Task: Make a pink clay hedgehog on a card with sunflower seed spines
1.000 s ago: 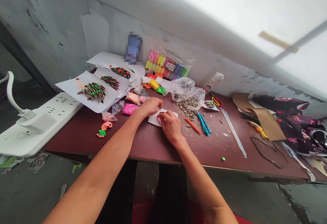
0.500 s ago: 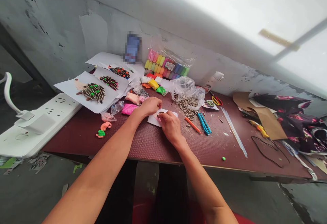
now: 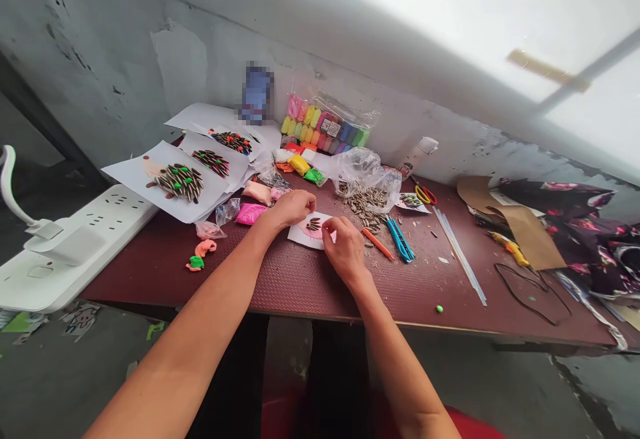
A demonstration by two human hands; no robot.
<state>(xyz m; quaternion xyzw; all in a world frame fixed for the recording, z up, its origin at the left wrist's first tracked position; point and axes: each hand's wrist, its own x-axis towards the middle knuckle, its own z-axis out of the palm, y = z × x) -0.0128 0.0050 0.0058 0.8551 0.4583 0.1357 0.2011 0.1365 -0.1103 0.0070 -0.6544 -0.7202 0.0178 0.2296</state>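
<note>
Head view: a small white card (image 3: pixel 299 237) lies on the dark red tabletop (image 3: pixel 300 285), between the two hands. The card carries a pink patch (image 3: pixel 313 233) with several dark striped seeds (image 3: pixel 313 223) fanned out on it.

Left hand (image 3: pixel 296 207): located at the card's upper left edge, fingers curled inward. Whether the fingers grip anything cannot be determined.

Right hand (image 3: pixel 345 245): located over the card's right part, thumb and forefinger drawn close to each other. Whether the tips meet or pinch an item cannot be determined.

Right of the card: a loose seed pile (image 3: pixel 367 204), partly under a clear plastic bag (image 3: pixel 361 164). Nearer the right hand, an orange pen-shaped tool (image 3: pixel 379 244) lies beside a blue cutter (image 3: pixel 401 240).

Left of the card: a bright pink packet (image 3: pixel 250 213) lies near the left wrist. Further left, paper sheets (image 3: pixel 133 172) bear seed-covered figures.

Rear: a multicoloured clay pack (image 3: pixel 326 125) leans against the wall. Far right: translucent sticks (image 3: pixel 460 257) and a yellow tool (image 3: pixel 513 250) with a dark cord.
</note>
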